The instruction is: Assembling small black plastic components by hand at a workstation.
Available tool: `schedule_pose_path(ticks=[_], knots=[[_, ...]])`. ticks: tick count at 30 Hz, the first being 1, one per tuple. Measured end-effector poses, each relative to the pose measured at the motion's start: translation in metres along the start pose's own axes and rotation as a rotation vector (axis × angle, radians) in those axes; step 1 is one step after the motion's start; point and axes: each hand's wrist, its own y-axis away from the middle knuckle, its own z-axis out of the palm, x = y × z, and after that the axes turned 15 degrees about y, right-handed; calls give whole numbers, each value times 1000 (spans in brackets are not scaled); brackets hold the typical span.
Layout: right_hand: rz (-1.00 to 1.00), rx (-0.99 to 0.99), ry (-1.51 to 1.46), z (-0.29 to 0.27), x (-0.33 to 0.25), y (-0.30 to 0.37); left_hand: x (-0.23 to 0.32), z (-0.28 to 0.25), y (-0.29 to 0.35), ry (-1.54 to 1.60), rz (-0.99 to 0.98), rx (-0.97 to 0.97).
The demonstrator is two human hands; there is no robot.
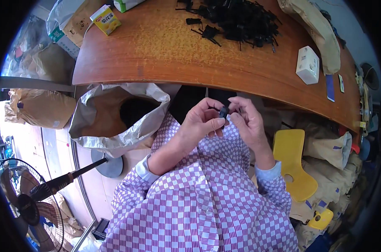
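Note:
Just off the table's near edge, over my lap, my left hand [201, 121] pinches a small black plastic part [224, 112] between thumb and fingers. My right hand [248, 122] is closed right beside it, thumb and fingers bent together at the part's right side. Whatever sits between the right fingertips is too small and too covered to make out. A heap of similar black parts [241, 21] with thin stems lies at the far side of the table, a few of them loose at its left edge.
On the brown wooden table [156, 59] stand a yellow carton [106, 20] and a white tissue pack [308, 65]. An open silvery sack [114, 145] with dark contents stands at my left. Nearby are a fan [29, 206], a yellow chair [289, 155] and several brown paper sacks [325, 176].

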Motion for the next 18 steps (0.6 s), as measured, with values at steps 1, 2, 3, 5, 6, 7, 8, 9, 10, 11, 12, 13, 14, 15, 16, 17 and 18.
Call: schedule_pose_path(ticks=[1,2,3,5,6,7,8,9,10,11,12,13,14,15,16,17,18], knots=[[106,74,-80,6,2,1,1,0,-2,-134,92,44],[149,62,-75,12,0,2,1,-1,-3,-179,141,70],[198,20,-96,15,0,5,0,-2,-3,-183,142,75],[293,-49,-237,26,1,3,-5,-10,-4,-338,320,117],[331,-82,-276,29,0,0,-7,-14,-6,-361,349,118],[331,-89,-280,32,-2,-5,-9,-17,-8,-361,350,126],[331,-69,-310,34,-4,-11,-11,-20,-11,-435,381,140],[340,-45,-341,37,-5,-13,-11,-19,-12,-508,403,153],[350,-31,-381,41,-2,-16,-10,-17,-13,-477,424,161],[362,-32,-388,40,1,-15,-10,-16,-14,-476,411,166],[379,-70,-374,38,4,-16,-8,-14,-16,-530,420,180],[396,-106,-361,36,7,-16,-8,-14,-18,-583,428,191],[391,-102,-322,37,8,-18,-10,-15,-20,-585,414,191],[403,-94,-328,37,9,-19,-13,-16,-23,-593,449,229],[387,-92,-324,37,10,-20,-15,-17,-26,-600,484,267],[371,-89,-318,37,11,-20,-14,-17,-26,-601,470,263],[380,-81,-321,38,13,-19,-11,-16,-26,-736,478,278]])
